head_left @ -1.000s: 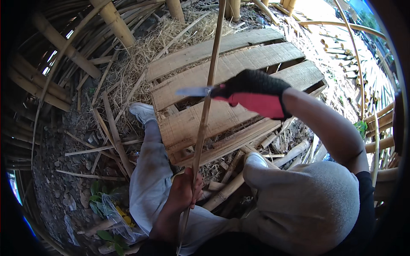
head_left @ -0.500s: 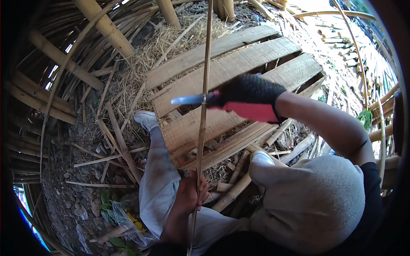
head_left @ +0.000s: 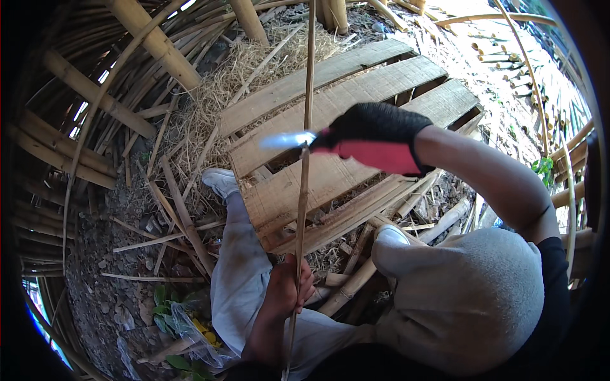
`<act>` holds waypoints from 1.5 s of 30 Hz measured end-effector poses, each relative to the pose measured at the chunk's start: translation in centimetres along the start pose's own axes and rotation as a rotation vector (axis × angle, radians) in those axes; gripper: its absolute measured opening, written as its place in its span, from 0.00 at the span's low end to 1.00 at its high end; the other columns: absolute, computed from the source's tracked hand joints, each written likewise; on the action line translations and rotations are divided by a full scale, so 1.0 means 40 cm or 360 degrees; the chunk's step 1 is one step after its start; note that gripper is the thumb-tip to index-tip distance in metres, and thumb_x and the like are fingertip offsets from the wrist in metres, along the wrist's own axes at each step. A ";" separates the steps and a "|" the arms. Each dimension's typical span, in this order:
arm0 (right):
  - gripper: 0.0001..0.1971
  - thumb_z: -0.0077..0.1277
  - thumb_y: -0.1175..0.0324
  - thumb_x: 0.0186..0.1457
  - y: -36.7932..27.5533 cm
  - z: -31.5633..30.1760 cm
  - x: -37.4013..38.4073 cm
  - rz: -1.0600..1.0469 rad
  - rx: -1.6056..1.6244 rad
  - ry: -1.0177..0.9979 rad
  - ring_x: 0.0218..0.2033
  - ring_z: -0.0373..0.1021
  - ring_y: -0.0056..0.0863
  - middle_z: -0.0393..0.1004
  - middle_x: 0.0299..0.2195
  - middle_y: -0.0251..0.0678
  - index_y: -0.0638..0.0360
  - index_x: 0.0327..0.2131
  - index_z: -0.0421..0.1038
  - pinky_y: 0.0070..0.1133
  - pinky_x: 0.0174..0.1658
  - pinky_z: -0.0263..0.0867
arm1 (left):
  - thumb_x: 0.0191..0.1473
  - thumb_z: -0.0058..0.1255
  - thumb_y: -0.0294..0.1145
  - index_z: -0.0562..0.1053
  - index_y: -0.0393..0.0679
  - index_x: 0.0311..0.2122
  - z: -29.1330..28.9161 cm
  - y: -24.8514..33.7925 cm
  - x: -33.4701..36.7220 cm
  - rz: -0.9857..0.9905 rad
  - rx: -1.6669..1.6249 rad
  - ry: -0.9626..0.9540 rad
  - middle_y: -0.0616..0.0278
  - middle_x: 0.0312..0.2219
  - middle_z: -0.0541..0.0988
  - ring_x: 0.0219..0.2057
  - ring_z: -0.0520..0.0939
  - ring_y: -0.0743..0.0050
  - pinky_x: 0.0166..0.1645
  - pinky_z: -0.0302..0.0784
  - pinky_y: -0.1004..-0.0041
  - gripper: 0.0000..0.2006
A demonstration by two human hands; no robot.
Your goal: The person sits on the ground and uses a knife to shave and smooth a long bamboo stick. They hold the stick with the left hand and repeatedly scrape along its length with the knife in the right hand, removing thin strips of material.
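A long, thin bamboo strip (head_left: 302,203) runs nearly upright through the middle of the view. Bare and closed, my left hand (head_left: 286,287) grips its lower part, above my left thigh. My right hand (head_left: 378,136), in a black and red-pink glove, is wrapped round the handle of a knife (head_left: 287,140). The knife's bright blade points left and meets or crosses the strip well above my left hand; motion blurs it a little. Beneath both lies a low platform of wooden slats (head_left: 356,92), with my legs on either side of it.
Dry straw-like shavings (head_left: 267,54) lie beyond the slats. Thick bamboo poles (head_left: 159,44) and bent strips stand at the left. Cut bamboo pieces (head_left: 502,57) are laid out at the far right. A clear plastic bag (head_left: 190,327) and green leaves lie by my left leg.
The knife blade has tilted slightly upward and now catches the light. My right hand has shifted a little, while my left hand keeps its grip on the bamboo strip.
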State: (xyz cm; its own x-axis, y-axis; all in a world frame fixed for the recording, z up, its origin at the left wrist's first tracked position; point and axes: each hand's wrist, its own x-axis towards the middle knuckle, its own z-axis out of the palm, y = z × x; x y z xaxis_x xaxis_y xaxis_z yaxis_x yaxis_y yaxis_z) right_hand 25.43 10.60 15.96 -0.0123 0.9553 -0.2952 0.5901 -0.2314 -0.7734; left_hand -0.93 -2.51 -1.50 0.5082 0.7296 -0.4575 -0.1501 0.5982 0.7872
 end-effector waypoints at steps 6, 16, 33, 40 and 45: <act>0.21 0.53 0.50 0.60 0.079 0.035 0.008 -0.0176 -0.0462 -0.0405 0.22 0.66 0.21 0.65 0.17 0.30 0.61 0.25 0.73 0.25 0.30 0.64 | 0.66 0.24 0.63 0.60 0.46 0.23 0.013 0.014 0.004 -0.0018 0.0100 0.0025 0.68 0.07 0.57 0.05 0.58 0.82 0.08 0.53 0.79 0.31; 0.22 0.53 0.46 0.59 0.067 -0.006 0.004 -0.0101 -0.0191 0.0087 0.24 0.71 0.22 0.76 0.22 0.33 0.51 0.47 0.79 0.23 0.32 0.67 | 0.67 0.23 0.61 0.60 0.46 0.23 0.008 -0.003 0.008 -0.0016 -0.0022 -0.0004 0.68 0.07 0.57 0.05 0.57 0.83 0.08 0.53 0.80 0.30; 0.21 0.48 0.50 0.64 0.116 0.046 -0.004 -0.0458 -0.0559 -0.0198 0.24 0.66 0.20 0.70 0.21 0.32 0.56 0.46 0.78 0.23 0.32 0.66 | 0.66 0.24 0.63 0.61 0.45 0.24 0.019 -0.006 0.004 -0.0029 0.0095 0.0050 0.68 0.07 0.58 0.05 0.58 0.83 0.08 0.54 0.79 0.31; 0.23 0.45 0.48 0.64 0.050 0.057 -0.029 -0.0017 -0.0375 -0.0439 0.22 0.69 0.22 0.73 0.22 0.35 0.59 0.39 0.78 0.23 0.31 0.66 | 0.66 0.24 0.63 0.60 0.46 0.23 0.019 0.000 -0.003 -0.0013 0.0072 0.0035 0.69 0.08 0.57 0.05 0.58 0.84 0.08 0.53 0.80 0.31; 0.26 0.44 0.44 0.63 0.081 0.046 -0.004 -0.0082 -0.0641 -0.0523 0.25 0.69 0.18 0.76 0.26 0.35 0.61 0.41 0.76 0.22 0.34 0.67 | 0.67 0.23 0.61 0.60 0.46 0.23 0.020 0.001 0.001 -0.0027 0.0031 0.0018 0.69 0.08 0.57 0.06 0.57 0.84 0.08 0.53 0.80 0.30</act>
State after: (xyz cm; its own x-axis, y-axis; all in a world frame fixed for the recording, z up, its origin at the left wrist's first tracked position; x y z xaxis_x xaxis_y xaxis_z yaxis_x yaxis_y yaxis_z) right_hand 25.85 9.35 12.47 -0.2641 0.8406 -0.4729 0.8449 -0.0349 -0.5338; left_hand -0.24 -2.73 -1.16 0.5009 0.7231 -0.4757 -0.1250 0.6043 0.7869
